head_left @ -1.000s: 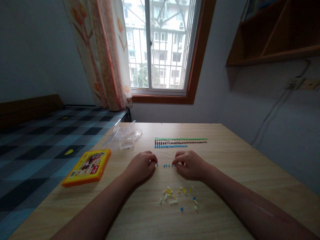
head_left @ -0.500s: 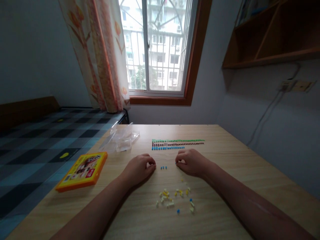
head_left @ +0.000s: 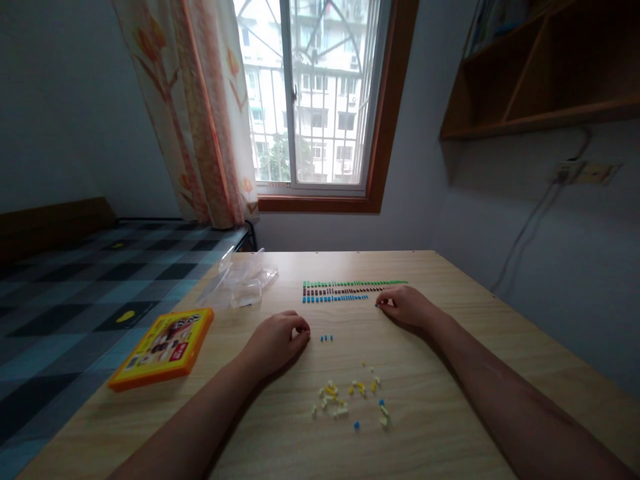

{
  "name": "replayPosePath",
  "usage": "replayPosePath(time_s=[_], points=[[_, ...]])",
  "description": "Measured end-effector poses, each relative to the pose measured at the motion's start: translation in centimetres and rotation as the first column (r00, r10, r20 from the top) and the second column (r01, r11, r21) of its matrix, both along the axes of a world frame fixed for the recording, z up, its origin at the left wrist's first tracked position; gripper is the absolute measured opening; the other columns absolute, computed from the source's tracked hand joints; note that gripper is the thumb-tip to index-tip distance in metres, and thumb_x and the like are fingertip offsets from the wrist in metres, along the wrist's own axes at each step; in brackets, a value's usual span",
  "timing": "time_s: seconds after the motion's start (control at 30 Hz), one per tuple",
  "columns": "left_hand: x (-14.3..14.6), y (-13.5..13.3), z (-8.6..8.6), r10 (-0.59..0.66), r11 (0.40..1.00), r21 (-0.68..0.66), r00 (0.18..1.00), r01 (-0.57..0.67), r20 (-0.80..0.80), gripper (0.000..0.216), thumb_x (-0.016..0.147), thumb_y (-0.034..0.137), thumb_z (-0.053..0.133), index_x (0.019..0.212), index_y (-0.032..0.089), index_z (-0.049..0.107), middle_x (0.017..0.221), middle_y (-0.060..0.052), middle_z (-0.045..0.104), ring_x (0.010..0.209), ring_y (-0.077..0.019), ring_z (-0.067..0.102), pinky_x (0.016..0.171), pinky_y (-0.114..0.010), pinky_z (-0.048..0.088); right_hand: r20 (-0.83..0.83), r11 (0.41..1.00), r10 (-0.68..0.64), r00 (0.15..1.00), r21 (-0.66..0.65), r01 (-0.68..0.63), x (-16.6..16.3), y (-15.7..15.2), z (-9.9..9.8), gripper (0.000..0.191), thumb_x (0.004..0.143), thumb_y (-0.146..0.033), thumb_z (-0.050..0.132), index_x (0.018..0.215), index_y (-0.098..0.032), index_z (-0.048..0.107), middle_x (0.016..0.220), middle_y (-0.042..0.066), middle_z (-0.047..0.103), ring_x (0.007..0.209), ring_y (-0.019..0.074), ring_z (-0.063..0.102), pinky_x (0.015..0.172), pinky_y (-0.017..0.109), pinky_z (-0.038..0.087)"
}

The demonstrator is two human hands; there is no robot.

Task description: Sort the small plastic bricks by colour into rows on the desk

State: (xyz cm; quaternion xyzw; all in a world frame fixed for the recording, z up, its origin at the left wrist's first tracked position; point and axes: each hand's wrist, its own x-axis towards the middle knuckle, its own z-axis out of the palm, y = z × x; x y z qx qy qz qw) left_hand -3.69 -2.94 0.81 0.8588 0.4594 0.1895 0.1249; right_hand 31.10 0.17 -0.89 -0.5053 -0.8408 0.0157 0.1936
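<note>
Three neat rows of tiny beads lie on the wooden table: a green row, a dark brown row and a blue row. My right hand rests just right of the blue row's end, fingers pinched on a tiny blue piece. My left hand lies curled on the table beside a short line of three blue beads; whether it holds anything is hidden. A loose scatter of yellow, white and blue beads lies nearer to me.
A yellow-orange flat box lies near the table's left edge. Clear plastic packaging sits at the back left. A bed with a checked cover adjoins the table on the left. A window and curtain stand behind, a wooden shelf upper right.
My right hand has moved from beside the short blue line up and right to the end of the blue row. The short line now has fewer beads. My left hand stayed put.
</note>
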Motion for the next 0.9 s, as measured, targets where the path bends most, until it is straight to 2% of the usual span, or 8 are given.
replayPosePath(time_s=[0.13,0.2,0.3,0.4,0.7,0.9], points=[[0.0,0.0,0.0,0.000,1.000,-0.008,1.000,0.000,0.000,0.024,0.085,0.032,0.052,0.084,0.021,0.073,0.091,-0.005,0.069,0.078,-0.0171,0.061,0.069,-0.026,0.045,-0.052,0.997,-0.065,0.997,0.035,0.067,0.6,0.6,-0.6,0.027,0.084,-0.019,0.054,0.101,-0.023,0.075,0.094,0.003,0.073,0.076,0.0147,0.063,0.071,0.024,0.044],[0.0,0.0,0.1,0.000,1.000,-0.007,1.000,0.000,0.001,0.024,0.086,0.031,0.052,0.084,0.021,0.073,0.091,-0.005,0.069,0.078,-0.0170,0.061,0.069,-0.026,0.045,-0.066,0.995,-0.083,0.994,0.056,0.086,0.6,0.6,-0.7,0.025,0.085,-0.021,0.054,0.098,-0.021,0.075,0.093,0.003,0.073,0.076,0.0151,0.063,0.073,0.024,0.044],[0.1,-0.1,0.1,-0.002,1.000,-0.008,1.000,0.002,0.002,0.023,0.086,0.030,0.051,0.084,0.021,0.073,0.090,-0.005,0.069,0.078,-0.0168,0.061,0.069,-0.026,0.044,-0.041,0.997,-0.057,0.998,0.048,0.059,0.3,0.4,-0.6,0.021,0.084,-0.023,0.055,0.085,-0.020,0.076,0.082,0.003,0.071,0.072,0.0152,0.062,0.069,0.024,0.044],[0.1,-0.1,0.1,0.001,1.000,-0.008,1.000,-0.001,0.006,0.023,0.086,0.030,0.051,0.084,0.021,0.073,0.090,-0.005,0.069,0.078,-0.0169,0.062,0.070,-0.026,0.044,-0.021,0.999,-0.038,0.999,0.035,0.039,0.1,0.3,-0.5,0.021,0.083,-0.022,0.055,0.082,-0.020,0.076,0.078,0.003,0.071,0.071,0.0150,0.062,0.068,0.024,0.043],[0.0,0.1,-0.1,-0.006,1.000,-0.009,1.000,0.006,-0.003,0.023,0.087,0.030,0.051,0.083,0.021,0.072,0.090,-0.004,0.069,0.079,-0.0170,0.061,0.072,-0.026,0.045,-0.024,0.998,-0.049,0.999,0.033,0.049,-0.1,1.1,-1.4,0.025,0.089,-0.024,0.053,0.088,-0.022,0.078,0.084,0.004,0.072,0.078,0.0170,0.065,0.072,0.025,0.045],[0.0,0.0,0.1,0.000,1.000,-0.006,1.000,0.000,-0.012,0.023,0.087,0.029,0.051,0.084,0.021,0.072,0.089,-0.004,0.069,0.079,-0.0166,0.061,0.071,-0.026,0.044,-0.097,0.995,-0.066,0.993,0.068,0.073,-0.5,0.7,-1.3,0.024,0.087,-0.025,0.055,0.090,-0.020,0.078,0.092,0.005,0.074,0.079,0.0170,0.066,0.074,0.025,0.047]])
